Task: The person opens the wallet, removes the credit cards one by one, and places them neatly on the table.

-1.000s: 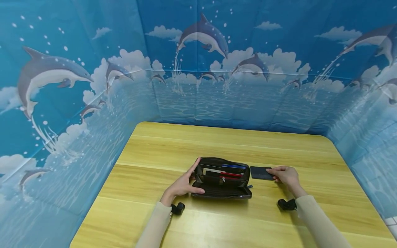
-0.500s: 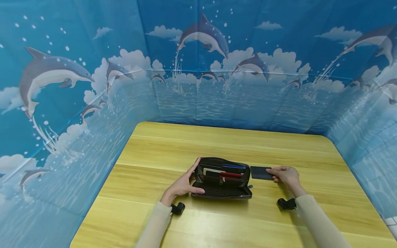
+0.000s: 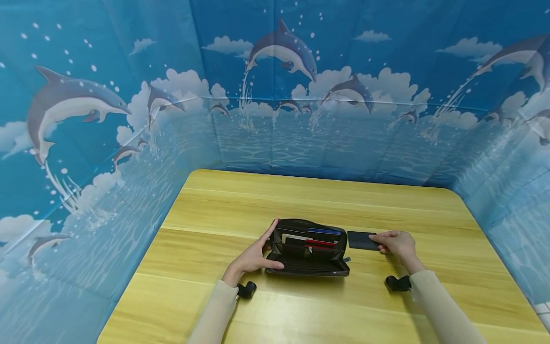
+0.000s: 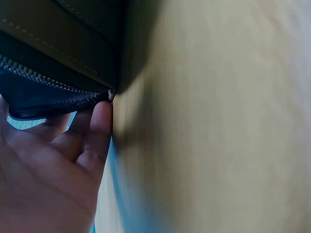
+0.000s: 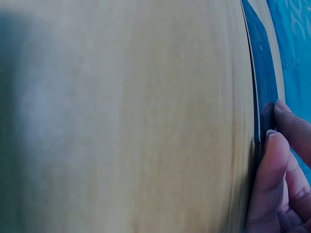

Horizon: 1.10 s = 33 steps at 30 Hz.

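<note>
A black zip wallet point(image 3: 307, 246) lies open on the wooden table point(image 3: 301, 196), with red, blue and white cards in its slots. My left hand point(image 3: 253, 255) rests against the wallet's left end, fingers straight along its edge and thumb on the near flap. In the left wrist view the fingertips point(image 4: 97, 131) touch the wallet's zip edge point(image 4: 53, 92). A dark card point(image 3: 360, 240) lies flat just right of the wallet. My right hand point(image 3: 397, 243) pinches the card's right end. The right wrist view shows its fingertips point(image 5: 269, 170) on the card's edge point(image 5: 265, 77).
Blue dolphin-print curtains point(image 3: 275, 95) wall in the table on the left, back and right. Bare wood stretches behind the wallet and along the near edge. Small black camera mounts point(image 3: 246, 289) point(image 3: 397, 283) sit at both wrists.
</note>
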{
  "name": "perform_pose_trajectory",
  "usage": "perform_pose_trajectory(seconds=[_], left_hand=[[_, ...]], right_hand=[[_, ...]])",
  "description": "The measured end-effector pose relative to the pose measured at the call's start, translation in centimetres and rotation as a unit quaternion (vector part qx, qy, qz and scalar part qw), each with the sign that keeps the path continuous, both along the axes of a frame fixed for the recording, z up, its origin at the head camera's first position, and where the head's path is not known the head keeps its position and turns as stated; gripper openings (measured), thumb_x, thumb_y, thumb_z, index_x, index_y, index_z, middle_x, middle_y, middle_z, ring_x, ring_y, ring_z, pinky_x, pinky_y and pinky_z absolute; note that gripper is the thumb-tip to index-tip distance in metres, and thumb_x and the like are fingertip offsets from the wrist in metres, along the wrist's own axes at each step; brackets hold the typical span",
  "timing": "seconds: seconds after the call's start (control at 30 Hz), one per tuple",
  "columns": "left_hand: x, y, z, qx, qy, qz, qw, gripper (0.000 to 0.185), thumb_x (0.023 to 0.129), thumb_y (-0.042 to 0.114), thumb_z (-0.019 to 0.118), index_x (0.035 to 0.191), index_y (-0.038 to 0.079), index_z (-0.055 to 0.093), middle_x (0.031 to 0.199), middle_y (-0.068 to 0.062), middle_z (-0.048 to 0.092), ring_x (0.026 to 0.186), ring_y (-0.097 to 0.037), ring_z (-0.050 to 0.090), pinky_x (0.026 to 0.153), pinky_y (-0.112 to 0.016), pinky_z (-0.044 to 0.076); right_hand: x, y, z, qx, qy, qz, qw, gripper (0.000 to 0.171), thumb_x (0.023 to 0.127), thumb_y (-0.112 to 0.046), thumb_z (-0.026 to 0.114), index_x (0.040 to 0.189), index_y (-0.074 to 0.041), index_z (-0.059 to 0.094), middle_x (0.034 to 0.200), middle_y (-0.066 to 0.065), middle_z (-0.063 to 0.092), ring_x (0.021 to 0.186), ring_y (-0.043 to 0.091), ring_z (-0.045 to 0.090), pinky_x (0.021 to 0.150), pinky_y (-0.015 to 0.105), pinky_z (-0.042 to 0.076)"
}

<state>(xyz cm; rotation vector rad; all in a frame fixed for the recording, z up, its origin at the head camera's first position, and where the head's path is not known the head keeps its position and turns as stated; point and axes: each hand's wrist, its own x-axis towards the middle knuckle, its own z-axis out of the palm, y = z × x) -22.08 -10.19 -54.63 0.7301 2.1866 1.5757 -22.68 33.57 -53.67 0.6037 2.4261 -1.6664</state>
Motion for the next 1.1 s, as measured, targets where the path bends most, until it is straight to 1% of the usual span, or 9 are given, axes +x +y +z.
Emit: perform_pose_trajectory(seconds=[0.17, 0.4, 0.67, 0.77, 0.93, 1.1], left_hand=[[0.09, 0.05, -0.04, 0.002, 0.001, 0.001, 1.0000, 0.112, 0.074, 0.036, 0.083, 0.149, 0.049, 0.001, 0.155, 0.018, 0.000, 0.141, -0.019, 0.005, 0.108, -0.055, 0.016], [0.18, 0.06, -0.09, 0.004, -0.003, 0.002, 1.0000, 0.112, 0.074, 0.034, 0.083, 0.149, 0.050, 0.002, 0.155, 0.019, 0.000, 0.141, -0.019, 0.005, 0.108, -0.056, 0.016], [0.13, 0.07, -0.10, 0.004, 0.001, 0.000, 1.0000, 0.111, 0.074, 0.036, 0.082, 0.149, 0.049, 0.001, 0.155, 0.018, -0.001, 0.141, -0.020, 0.005, 0.107, -0.056, 0.016], [0.06, 0.07, -0.09, 0.004, 0.003, -0.001, 1.0000, 0.111, 0.074, 0.037, 0.082, 0.149, 0.049, 0.001, 0.155, 0.017, 0.000, 0.141, -0.021, 0.005, 0.107, -0.056, 0.016], [0.05, 0.03, -0.04, 0.004, 0.003, -0.001, 1.0000, 0.112, 0.073, 0.037, 0.083, 0.149, 0.049, 0.001, 0.156, 0.017, 0.000, 0.141, -0.022, 0.005, 0.107, -0.056, 0.016], [0.09, 0.04, 0.03, 0.007, 0.006, -0.002, 1.0000, 0.112, 0.074, 0.037, 0.082, 0.149, 0.048, 0.001, 0.156, 0.015, -0.001, 0.141, -0.024, 0.005, 0.107, -0.058, 0.016]], right_hand=[[-0.01, 0.05, -0.11, 0.000, 0.001, 0.002, 1.000, 0.040, 0.082, -0.025, 0.077, 0.101, 0.007, 0.065, 0.064, 0.004, 0.064, 0.051, 0.011, 0.061, 0.054, 0.027, 0.054], [0.04, 0.14, -0.24, 0.007, 0.005, 0.013, 1.000, 0.036, 0.082, -0.026, 0.076, 0.098, 0.004, 0.068, 0.065, 0.004, 0.065, 0.053, 0.011, 0.062, 0.056, 0.028, 0.054], [0.00, 0.28, -0.42, 0.024, 0.004, 0.009, 1.000, 0.038, 0.080, -0.028, 0.078, 0.097, 0.004, 0.066, 0.064, 0.003, 0.064, 0.054, 0.012, 0.061, 0.056, 0.029, 0.054], [-0.01, 0.33, -0.46, 0.029, 0.010, 0.014, 0.999, 0.038, 0.080, -0.029, 0.078, 0.095, 0.004, 0.066, 0.065, 0.003, 0.064, 0.054, 0.011, 0.061, 0.055, 0.029, 0.054], [-0.01, 0.26, -0.47, 0.034, 0.011, 0.013, 0.999, 0.038, 0.080, -0.029, 0.078, 0.094, 0.004, 0.066, 0.065, 0.002, 0.063, 0.054, 0.011, 0.060, 0.055, 0.028, 0.054], [0.00, 0.07, -0.43, 0.034, 0.011, 0.011, 0.999, 0.038, 0.080, -0.029, 0.078, 0.094, 0.004, 0.065, 0.064, 0.003, 0.063, 0.054, 0.012, 0.060, 0.054, 0.028, 0.054]])
